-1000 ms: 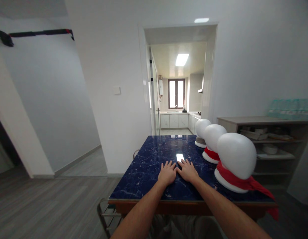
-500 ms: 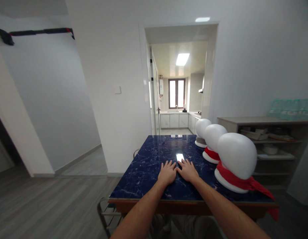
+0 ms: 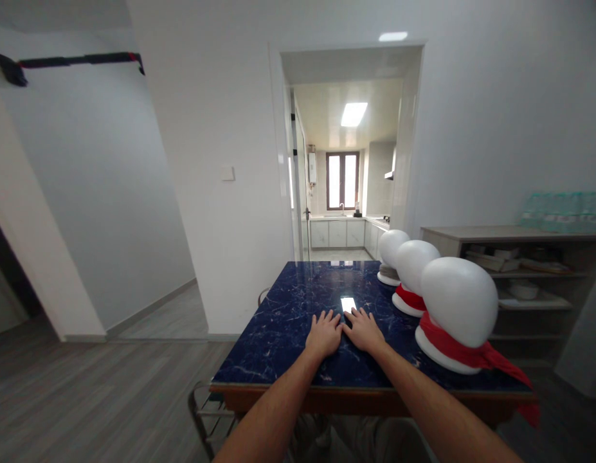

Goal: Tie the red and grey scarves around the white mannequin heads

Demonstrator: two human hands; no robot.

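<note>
My left hand (image 3: pixel 324 333) lies palm down on the blue marbled tabletop (image 3: pixel 273 334), fingers stretched out. Beside it my right hand (image 3: pixel 362 330) rests flat in the same way, with the thumbs close together. Neither hand holds anything. Just beyond the fingertips of my right hand is a bright white rectangle (image 3: pixel 348 303); whether it is a lit screen or a reflection I cannot tell. Along the table's right side stand three white mannequin heads: a near one (image 3: pixel 459 299) with a red scarf (image 3: pixel 452 341), a middle one (image 3: pixel 417 265) with red cloth, and a far one (image 3: pixel 393 245) with grey cloth.
The red scarf hangs over the table's right front corner. A shelf unit (image 3: pixel 442 233) with bottled water (image 3: pixel 562 211) on top stands behind on the right. A metal-framed chair (image 3: pixel 201 411) is at the table's left front. Beyond the table, a doorway leads to a kitchen.
</note>
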